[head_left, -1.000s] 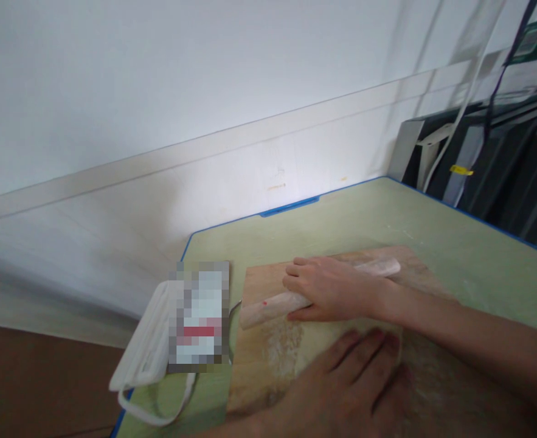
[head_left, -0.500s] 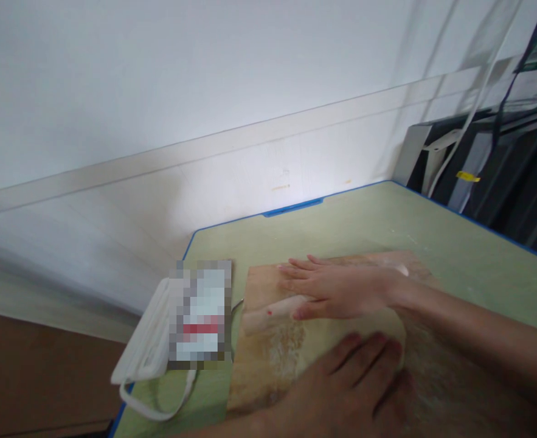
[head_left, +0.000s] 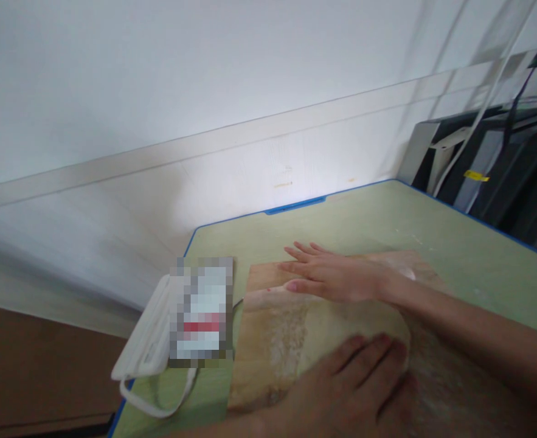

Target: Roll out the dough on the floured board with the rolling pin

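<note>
My right hand (head_left: 341, 275) lies palm down across a pale rolling pin (head_left: 270, 296), fingers stretched and spread over the far side of the board. Only the pin's left part shows, with a small red mark. In front of it a flat sheet of pale dough (head_left: 345, 319) rests on the floured wooden board (head_left: 250, 359). Flat on the near part of the dough is my left hand (head_left: 354, 383), fingers extended and slightly blurred, hiding the dough under it.
The board sits on a green, blue-edged table (head_left: 363, 219). To its left are a blurred-out phone-like item (head_left: 202, 313) and a white strapped case (head_left: 145, 340). A white wall stands behind; dark panels (head_left: 519, 176) line the right.
My right hand and the rolling pin have shifted slightly away from me, toward the board's far edge. My left hand stays on the dough almost unmoved.
</note>
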`<state>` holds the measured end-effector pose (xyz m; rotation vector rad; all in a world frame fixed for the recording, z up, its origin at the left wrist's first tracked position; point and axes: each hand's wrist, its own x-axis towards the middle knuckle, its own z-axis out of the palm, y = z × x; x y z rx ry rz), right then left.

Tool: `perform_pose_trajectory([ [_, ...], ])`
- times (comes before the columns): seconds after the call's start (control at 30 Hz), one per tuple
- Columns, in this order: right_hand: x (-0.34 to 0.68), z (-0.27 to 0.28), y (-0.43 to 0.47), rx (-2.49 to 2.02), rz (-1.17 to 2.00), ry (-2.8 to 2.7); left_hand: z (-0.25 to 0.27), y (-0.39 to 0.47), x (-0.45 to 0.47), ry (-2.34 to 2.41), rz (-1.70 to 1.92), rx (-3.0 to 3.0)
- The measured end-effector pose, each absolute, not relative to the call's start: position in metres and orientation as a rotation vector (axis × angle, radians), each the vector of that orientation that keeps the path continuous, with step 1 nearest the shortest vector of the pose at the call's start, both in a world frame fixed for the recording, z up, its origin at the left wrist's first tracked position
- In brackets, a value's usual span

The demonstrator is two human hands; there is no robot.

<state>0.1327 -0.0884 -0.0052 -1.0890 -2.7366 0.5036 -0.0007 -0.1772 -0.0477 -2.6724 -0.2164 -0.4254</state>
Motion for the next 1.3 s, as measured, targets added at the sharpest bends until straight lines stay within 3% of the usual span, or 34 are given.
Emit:
perform_pose_trajectory([
  [0.33,0.137,0.016,-0.114,-0.658,0.625,-3.007,-0.059,-0.178,0.003,-0.246,-0.516,-2.677],
  [0.57,0.137,-0.009,-0.080,-0.981,0.607,-2.771,-0.051,-0.178,-0.001,-0.219,-0.431,-2.693],
  [0.93,0.131,0.007,-0.115,-0.849,0.616,-2.869,-0.055,-0.177,0.000,-0.239,-0.494,-2.599],
  [1.13,0.132,-0.004,-0.087,-1.187,0.663,-2.752,-0.052,-0.179,0.000,-0.230,-0.453,-2.677],
  [1.3,0.132,0.003,-0.105,-1.021,0.663,-2.819,-0.055,-0.179,0.001,-0.251,-0.506,-2.698],
])
